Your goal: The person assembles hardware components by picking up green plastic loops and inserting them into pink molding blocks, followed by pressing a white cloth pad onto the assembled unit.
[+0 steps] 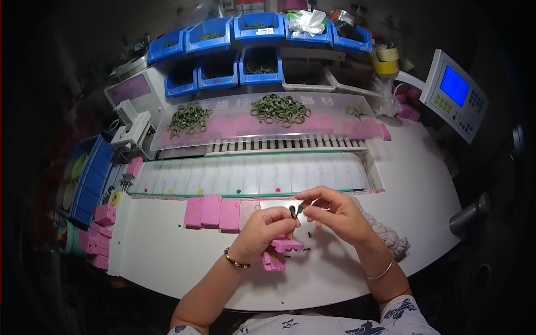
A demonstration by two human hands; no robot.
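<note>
My left hand point(267, 230) is closed, with thumb and forefinger pinching a small dark green looped piece point(293, 212), like a wax ring. My right hand point(338, 216) meets the same piece from the right: its thumb is at the piece's edge and its forefinger arches above. Fingers partly hide the piece's shape. Just below my left fingers is a notched pink block point(287, 245), perhaps touching the palm; the hand covers part of it. Another pink block point(273, 261) lies beneath it on the white table. Small dark bits point(306, 249) lie beside them.
Several pink blocks point(202, 212) stand in a row behind my left hand. A translucent tray point(229, 125) bears heaps of green rings point(280, 109). Blue bins point(209, 34) rise at the back. A grey cloth point(385, 234) lies beyond my right wrist; a keypad screen point(455, 86) stands right.
</note>
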